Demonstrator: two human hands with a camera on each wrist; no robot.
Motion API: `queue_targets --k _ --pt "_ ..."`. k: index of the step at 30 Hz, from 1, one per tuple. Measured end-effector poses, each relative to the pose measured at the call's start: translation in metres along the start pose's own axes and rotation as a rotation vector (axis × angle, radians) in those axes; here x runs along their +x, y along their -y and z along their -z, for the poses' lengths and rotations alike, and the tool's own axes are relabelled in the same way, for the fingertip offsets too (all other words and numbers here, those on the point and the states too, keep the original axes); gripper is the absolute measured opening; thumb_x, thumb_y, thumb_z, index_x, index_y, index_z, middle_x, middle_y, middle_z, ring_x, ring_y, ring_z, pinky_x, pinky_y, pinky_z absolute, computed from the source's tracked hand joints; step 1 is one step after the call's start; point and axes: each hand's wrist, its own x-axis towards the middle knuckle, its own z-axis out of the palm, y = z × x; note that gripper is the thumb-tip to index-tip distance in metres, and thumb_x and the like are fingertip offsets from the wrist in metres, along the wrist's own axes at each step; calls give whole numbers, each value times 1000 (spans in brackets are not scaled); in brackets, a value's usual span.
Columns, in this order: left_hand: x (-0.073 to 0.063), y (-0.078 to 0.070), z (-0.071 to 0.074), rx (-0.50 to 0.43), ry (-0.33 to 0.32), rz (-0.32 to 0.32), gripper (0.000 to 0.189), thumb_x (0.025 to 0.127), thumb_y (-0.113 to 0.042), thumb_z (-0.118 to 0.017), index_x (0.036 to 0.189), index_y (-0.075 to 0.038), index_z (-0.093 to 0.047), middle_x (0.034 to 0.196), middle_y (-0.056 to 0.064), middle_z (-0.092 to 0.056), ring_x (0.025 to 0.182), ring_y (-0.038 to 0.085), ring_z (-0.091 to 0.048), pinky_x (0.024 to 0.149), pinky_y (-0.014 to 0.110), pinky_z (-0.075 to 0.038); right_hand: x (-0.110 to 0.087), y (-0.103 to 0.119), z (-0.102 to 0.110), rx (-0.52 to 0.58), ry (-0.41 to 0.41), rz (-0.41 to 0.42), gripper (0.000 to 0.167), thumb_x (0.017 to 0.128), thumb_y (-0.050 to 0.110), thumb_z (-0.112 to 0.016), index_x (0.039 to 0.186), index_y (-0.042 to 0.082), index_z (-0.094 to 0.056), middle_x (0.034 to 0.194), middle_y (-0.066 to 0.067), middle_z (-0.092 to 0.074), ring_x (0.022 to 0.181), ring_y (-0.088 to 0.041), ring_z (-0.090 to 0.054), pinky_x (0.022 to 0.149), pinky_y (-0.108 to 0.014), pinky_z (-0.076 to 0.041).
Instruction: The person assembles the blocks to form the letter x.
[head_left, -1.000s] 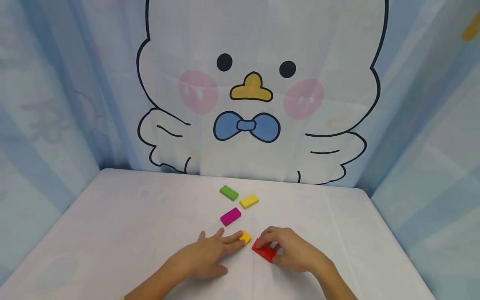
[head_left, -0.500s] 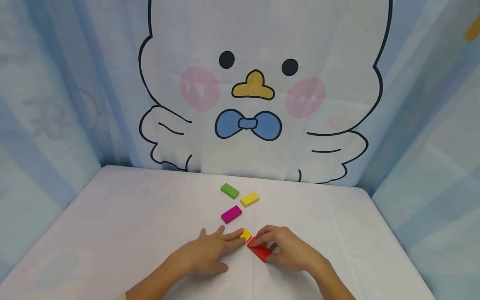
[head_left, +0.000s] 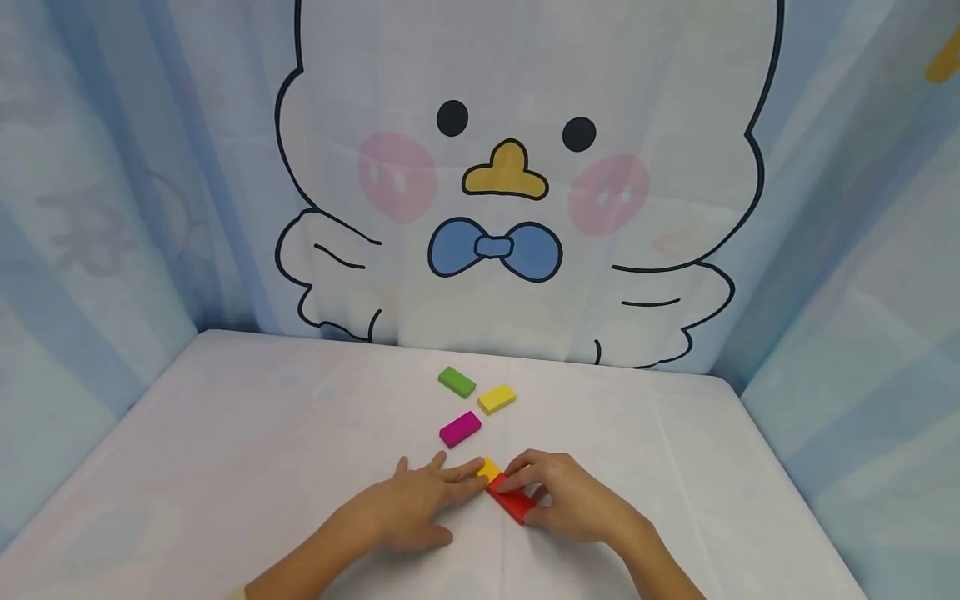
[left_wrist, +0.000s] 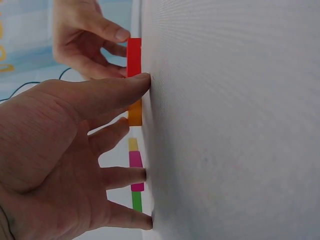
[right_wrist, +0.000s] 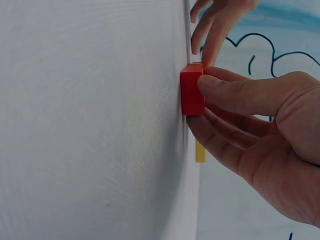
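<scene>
With fingers spread, my left hand [head_left: 408, 508] rests on the table, its fingertips touching an orange-yellow block [head_left: 489, 468]. Those fingers partly cover the block. My right hand [head_left: 573, 500] pinches a flat red block [head_left: 512, 502] between thumb and fingers, low on the table. In the head view the red block's upper left end meets the orange-yellow block, the two roughly in line. The right wrist view shows the thumb on the near end of the red block [right_wrist: 192, 92]. In the left wrist view, my left thumb hides the place where the two blocks meet.
Beyond the hands lie a magenta block [head_left: 461, 429], a pale yellow block [head_left: 497, 399] and a green block [head_left: 457, 382], apart from one another. The white-covered table [head_left: 247, 433] ends at a printed curtain [head_left: 495, 317].
My right hand has slid the red block leftward, closing the gap to the orange-yellow block. My left hand stays in place on that block; the other blocks have not moved.
</scene>
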Motion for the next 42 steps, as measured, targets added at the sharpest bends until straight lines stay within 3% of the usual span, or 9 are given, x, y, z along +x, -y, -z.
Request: queue_targets --k 28,42 --pt "-1 -1 0 23 -7 -11 74 92 -30 -80 157 -41 -45 170 -20 -28 155 45 -31 111 84 -25 0 0 1 -22 -8 -1 42 87 3 -81 123 25 -78 126 5 -65 101 -7 -65 84 -23 -60" --pt "-2 0 0 33 1 -6 74 92 -32 -79 156 -45 -45 170 -21 -26 155 45 -31 111 83 -26 -1 -5 2 49 3 4 36 90 13 -80 123 27 -78 126 9 -65 105 -9 -65 86 -22 -59"
